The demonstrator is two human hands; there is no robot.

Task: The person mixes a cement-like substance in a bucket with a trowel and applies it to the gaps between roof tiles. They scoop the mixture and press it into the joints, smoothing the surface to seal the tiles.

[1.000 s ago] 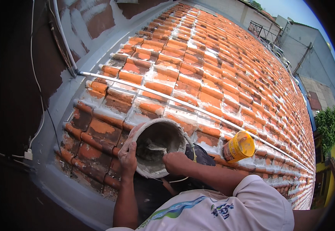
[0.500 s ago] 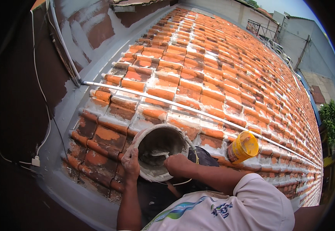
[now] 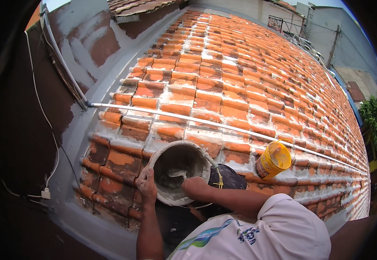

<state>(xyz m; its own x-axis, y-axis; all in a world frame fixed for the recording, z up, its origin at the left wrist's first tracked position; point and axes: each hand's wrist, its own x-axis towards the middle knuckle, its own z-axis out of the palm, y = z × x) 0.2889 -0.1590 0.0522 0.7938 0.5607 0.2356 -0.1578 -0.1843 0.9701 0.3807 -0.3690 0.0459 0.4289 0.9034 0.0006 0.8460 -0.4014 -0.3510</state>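
Observation:
A grey, mortar-smeared bucket (image 3: 190,157) is tilted between my arms, its mouth toward me. My left hand (image 3: 146,184) grips its left rim, fingers wrapped over the outer wall. Inside the mouth, my right hand (image 3: 196,188) is closed around a tool that looks like a small trowel (image 3: 177,173); its handle is hidden in the fist. Wet grey mortar coats the blade and the bucket's bottom. A thin wire handle hangs down along the bucket's right side, with a yellow tie (image 3: 218,178) beside it.
Sloping orange roof tiles (image 3: 206,84) with whitish mortar streaks spread ahead. A white pipe (image 3: 184,117) crosses them. To the right stands a yellow bucket (image 3: 276,158) on the tiles. A dark wall with a loose white cable (image 3: 45,115) and grey gutter edge (image 3: 73,143) lies left.
My right fist and the trowel have shifted slightly inside the bucket. The whole view has tilted a little; my left hand keeps its grip on the rim.

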